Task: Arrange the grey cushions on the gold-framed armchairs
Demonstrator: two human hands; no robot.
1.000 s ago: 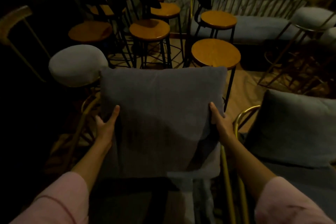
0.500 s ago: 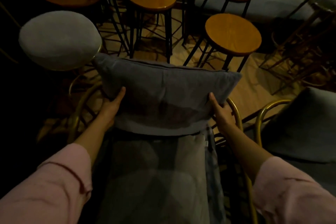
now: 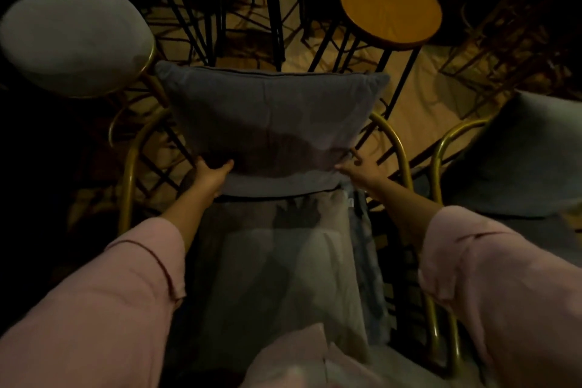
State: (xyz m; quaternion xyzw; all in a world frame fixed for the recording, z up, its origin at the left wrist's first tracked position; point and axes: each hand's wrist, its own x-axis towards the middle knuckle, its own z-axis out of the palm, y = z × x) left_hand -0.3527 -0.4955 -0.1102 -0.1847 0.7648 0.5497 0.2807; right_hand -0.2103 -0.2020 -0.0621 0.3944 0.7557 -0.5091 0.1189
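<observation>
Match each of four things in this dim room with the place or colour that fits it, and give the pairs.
Things:
1. cushion
2. wooden stool
3. padded stool
4. sleeves

Descriptions:
A. pink
B. round grey top, far left
C. orange round seat on black legs
D. held at its lower corners by the left hand and the right hand, against the armchair back

Pairs: 1-D, 2-C, 3-B, 4-A

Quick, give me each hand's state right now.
Left hand: closed on the cushion, grip at its lower left corner.
Right hand: on the cushion's lower right corner; whether it grips or just presses cannot be told.
</observation>
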